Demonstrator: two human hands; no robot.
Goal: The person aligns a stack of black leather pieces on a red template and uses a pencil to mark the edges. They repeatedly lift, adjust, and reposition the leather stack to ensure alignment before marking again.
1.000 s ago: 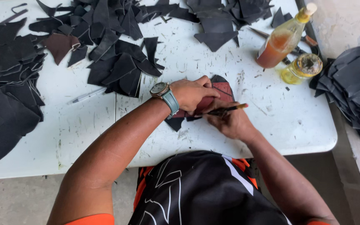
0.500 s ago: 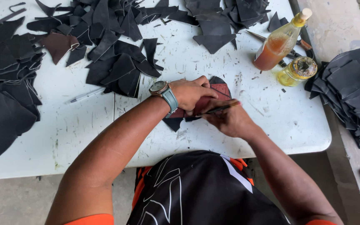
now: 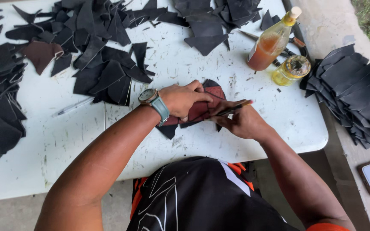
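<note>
L hand (image 3: 184,99) presses flat on reddish leather piece (image 3: 200,109) w/ fingers spread, R hand (image 3: 241,122) clamped on thin tool (image 3: 234,108); risk: piece slips, line wanders.

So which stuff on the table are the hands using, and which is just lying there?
In use:
left hand pressing the reddish-brown piece
right hand holding a thin dark tool

Lying about:
black scraps
clear pen
amber bottle
small jar
stacked black pieces
</note>
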